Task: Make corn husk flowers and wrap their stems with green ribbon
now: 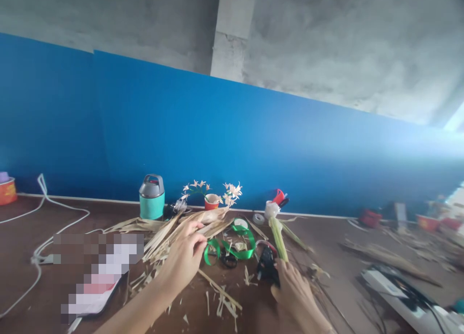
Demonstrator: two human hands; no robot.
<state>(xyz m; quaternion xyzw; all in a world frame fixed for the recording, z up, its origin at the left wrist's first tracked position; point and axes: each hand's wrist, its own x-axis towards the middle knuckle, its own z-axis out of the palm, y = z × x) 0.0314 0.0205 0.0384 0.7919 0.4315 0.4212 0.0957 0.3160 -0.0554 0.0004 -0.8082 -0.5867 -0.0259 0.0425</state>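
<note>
My left hand [185, 251] is closed in a pinch at the end of a curled green ribbon [246, 253], which loops across the table to its white roll. Below the ribbon lies a small dark ring-shaped thing [229, 261], partly hidden. On the right, my right hand [295, 288] has its fingers curled down beside a black object [267, 265] whose kind I cannot make out. The lower end of a green husk strip [278, 239] meets these fingertips. Whatever the right fingers grip is hidden.
Dried husks [170, 235] and scraps litter the middle. Behind stand a teal flask [152, 203], a red cup [211, 203] with husk flowers [232, 194], and a white pen holder [271, 209]. A phone [105, 281] and white cable [36, 256] lie left; a power strip [402, 295] lies right.
</note>
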